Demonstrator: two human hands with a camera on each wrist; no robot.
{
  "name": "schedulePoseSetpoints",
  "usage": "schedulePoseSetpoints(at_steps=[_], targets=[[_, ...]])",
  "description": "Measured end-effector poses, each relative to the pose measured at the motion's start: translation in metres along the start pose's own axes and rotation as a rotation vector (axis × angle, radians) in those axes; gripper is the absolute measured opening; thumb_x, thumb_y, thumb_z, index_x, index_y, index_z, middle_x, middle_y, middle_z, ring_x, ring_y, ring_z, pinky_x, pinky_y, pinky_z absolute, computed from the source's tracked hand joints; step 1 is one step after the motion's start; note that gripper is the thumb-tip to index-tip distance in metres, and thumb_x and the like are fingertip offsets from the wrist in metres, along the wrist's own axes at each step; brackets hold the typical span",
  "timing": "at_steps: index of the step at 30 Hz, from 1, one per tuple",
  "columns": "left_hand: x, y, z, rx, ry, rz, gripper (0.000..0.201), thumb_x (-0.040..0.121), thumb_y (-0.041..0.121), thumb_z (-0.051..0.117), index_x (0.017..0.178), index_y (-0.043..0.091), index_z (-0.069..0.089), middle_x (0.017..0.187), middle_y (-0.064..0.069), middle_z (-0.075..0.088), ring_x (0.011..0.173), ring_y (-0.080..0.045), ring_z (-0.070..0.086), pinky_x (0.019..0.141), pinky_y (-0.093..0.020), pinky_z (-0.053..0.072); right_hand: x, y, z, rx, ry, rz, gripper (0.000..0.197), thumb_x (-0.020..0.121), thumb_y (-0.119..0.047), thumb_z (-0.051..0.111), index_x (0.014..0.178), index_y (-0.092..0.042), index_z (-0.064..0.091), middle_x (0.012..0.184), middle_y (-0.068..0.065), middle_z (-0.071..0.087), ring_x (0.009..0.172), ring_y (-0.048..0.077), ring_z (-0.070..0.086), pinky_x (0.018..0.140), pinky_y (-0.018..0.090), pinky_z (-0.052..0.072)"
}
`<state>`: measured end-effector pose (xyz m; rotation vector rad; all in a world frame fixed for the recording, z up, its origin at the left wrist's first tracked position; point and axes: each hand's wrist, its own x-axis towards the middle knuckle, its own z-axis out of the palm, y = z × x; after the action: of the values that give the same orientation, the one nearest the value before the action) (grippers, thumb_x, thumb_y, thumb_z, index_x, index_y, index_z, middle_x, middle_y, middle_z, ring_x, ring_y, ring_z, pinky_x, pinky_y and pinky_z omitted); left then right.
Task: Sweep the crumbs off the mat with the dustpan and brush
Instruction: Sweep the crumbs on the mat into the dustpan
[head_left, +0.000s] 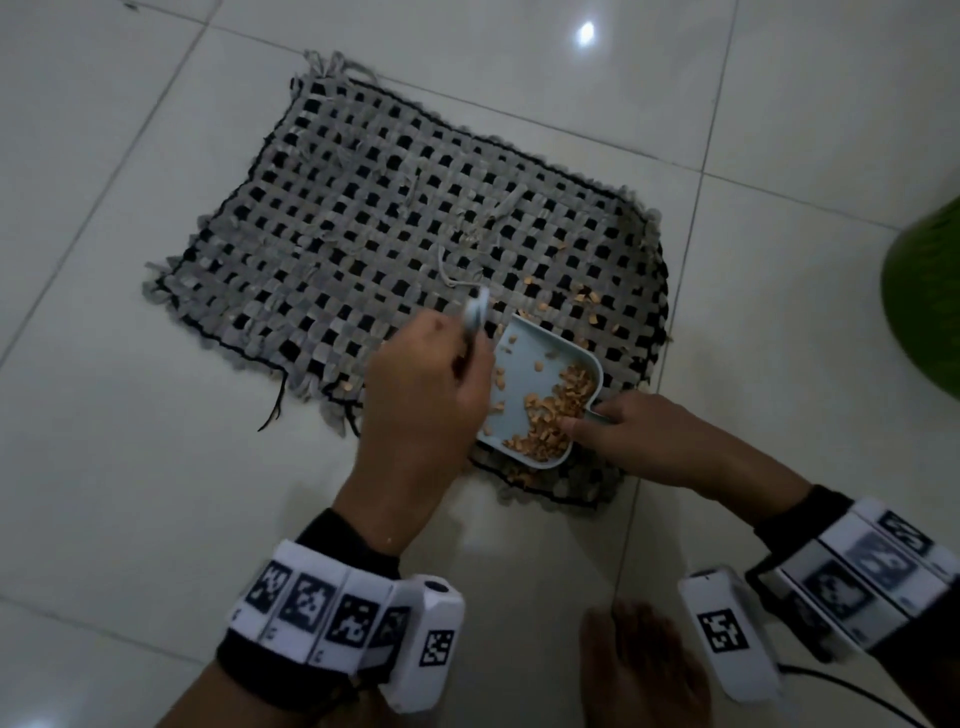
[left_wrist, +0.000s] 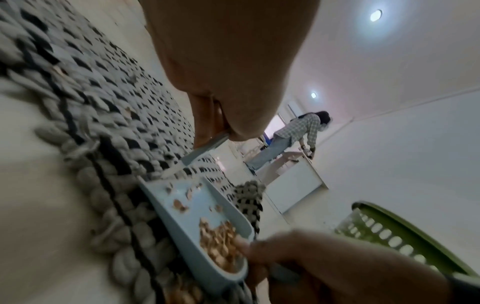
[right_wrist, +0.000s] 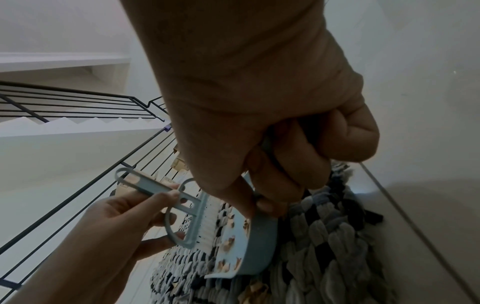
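Observation:
A grey and black woven mat (head_left: 363, 223) lies on the white tiled floor. On its near right corner sits a light blue dustpan (head_left: 524, 364) with a heap of orange-brown crumbs (head_left: 556, 415) at its handle end. My right hand (head_left: 587, 421) grips the dustpan's handle. My left hand (head_left: 467, 358) holds a small blue brush (right_wrist: 200, 222) at the pan's open edge, its handle (head_left: 475, 312) sticking up. Loose crumbs (head_left: 587, 301) remain on the mat beyond the pan. The bristles are hidden in the head view.
A green perforated basket (head_left: 924, 296) stands on the floor to the right of the mat. My bare foot (head_left: 644, 670) is on the tiles near the mat's front edge. Another person (left_wrist: 293, 135) bends over far off. A stair railing (right_wrist: 78, 107) rises behind.

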<state>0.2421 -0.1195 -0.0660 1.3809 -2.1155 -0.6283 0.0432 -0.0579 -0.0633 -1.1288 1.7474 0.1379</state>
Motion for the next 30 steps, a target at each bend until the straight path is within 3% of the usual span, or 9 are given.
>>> schedulePoseSetpoints(at_steps=[3, 7, 10, 15, 20, 22, 24, 27, 30], targets=[[0.004, -0.018, -0.012, 0.063, 0.036, -0.017, 0.022, 0.101, 0.018, 0.058, 0.089, 0.004, 0.069, 0.074, -0.003, 0.056, 0.059, -0.015, 0.049, 0.052, -0.03, 0.043, 0.0, 0.002, 0.003, 0.023, 0.007, -0.005, 0.046, 0.095, -0.057, 0.047, 0.098, -0.017, 0.07, 0.073, -0.001, 0.057, 0.064, 0.019, 0.056, 0.057, 0.029, 0.041], [-0.004, -0.006, 0.005, 0.05, -0.06, -0.019, 0.021, 0.1, 0.018, 0.059, 0.107, 0.002, 0.071, 0.082, 0.005, 0.048, 0.059, -0.004, 0.038, 0.054, -0.009, 0.038, 0.001, 0.004, 0.004, 0.024, 0.018, -0.011, 0.049, 0.094, -0.059, 0.047, 0.1, -0.017, 0.071, 0.082, 0.007, 0.066, 0.073, 0.024, 0.064, 0.062, 0.032, 0.045], [-0.015, 0.012, 0.017, -0.025, -0.096, 0.053, 0.019, 0.098, 0.016, 0.063, 0.107, 0.001, 0.071, 0.082, 0.005, 0.052, 0.063, -0.005, 0.047, 0.051, -0.008, 0.036, 0.002, 0.004, 0.004, -0.01, 0.013, -0.025, 0.053, 0.095, -0.06, 0.045, 0.101, -0.015, 0.072, 0.094, 0.014, 0.069, 0.085, 0.029, 0.067, 0.071, 0.038, 0.052], [-0.011, -0.004, -0.013, -0.102, 0.072, 0.022, 0.017, 0.1, 0.018, 0.061, 0.103, 0.006, 0.072, 0.08, -0.001, 0.066, 0.063, -0.011, 0.059, 0.053, -0.025, 0.048, 0.002, 0.005, 0.002, 0.133, -0.006, -0.038, 0.049, 0.092, -0.06, 0.05, 0.098, -0.017, 0.074, 0.09, 0.013, 0.069, 0.069, 0.022, 0.06, 0.063, 0.033, 0.043], [0.005, -0.044, -0.051, 0.105, 0.22, -0.045, 0.018, 0.101, 0.019, 0.061, 0.094, 0.008, 0.073, 0.073, 0.0, 0.064, 0.058, -0.013, 0.054, 0.054, -0.011, 0.036, 0.001, 0.005, 0.001, 0.237, -0.023, -0.128, 0.052, 0.09, -0.06, 0.052, 0.097, -0.013, 0.075, 0.083, 0.016, 0.067, 0.067, 0.025, 0.06, 0.062, 0.031, 0.04], [0.006, -0.055, -0.054, 0.201, 0.206, -0.072, 0.024, 0.1, 0.019, 0.06, 0.083, 0.006, 0.07, 0.068, -0.004, 0.058, 0.057, -0.017, 0.049, 0.053, -0.019, 0.025, 0.004, -0.001, 0.002, 0.22, -0.03, -0.149, 0.05, 0.092, -0.058, 0.051, 0.098, -0.015, 0.075, 0.072, 0.004, 0.064, 0.059, 0.012, 0.058, 0.059, 0.024, 0.039], [0.005, -0.06, -0.05, 0.259, 0.147, -0.086, 0.027, 0.101, 0.02, 0.058, 0.082, 0.005, 0.069, 0.068, -0.001, 0.051, 0.057, -0.015, 0.043, 0.052, -0.02, 0.019, 0.01, -0.008, 0.004, 0.19, -0.04, -0.171, 0.049, 0.094, -0.057, 0.05, 0.096, -0.015, 0.074, 0.071, 0.0, 0.065, 0.061, 0.012, 0.061, 0.059, 0.023, 0.041], [0.0, -0.051, -0.033, 0.245, 0.064, -0.087, 0.023, 0.101, 0.019, 0.057, 0.1, 0.002, 0.071, 0.072, 0.002, 0.046, 0.06, -0.011, 0.036, 0.052, -0.012, 0.024, 0.019, -0.021, 0.003, 0.1, -0.042, -0.175, 0.046, 0.096, -0.055, 0.048, 0.085, -0.017, 0.072, 0.059, -0.004, 0.057, 0.05, 0.007, 0.051, 0.054, 0.024, 0.036], [-0.005, -0.029, -0.012, 0.133, 0.024, -0.047, 0.022, 0.099, 0.016, 0.06, 0.107, 0.0, 0.071, 0.077, 0.004, 0.047, 0.061, -0.008, 0.038, 0.055, -0.007, 0.032, 0.026, -0.027, -0.003, 0.019, -0.05, -0.163, 0.048, 0.096, -0.057, 0.045, 0.087, -0.019, 0.073, 0.065, -0.001, 0.06, 0.057, 0.01, 0.056, 0.054, 0.024, 0.038]])
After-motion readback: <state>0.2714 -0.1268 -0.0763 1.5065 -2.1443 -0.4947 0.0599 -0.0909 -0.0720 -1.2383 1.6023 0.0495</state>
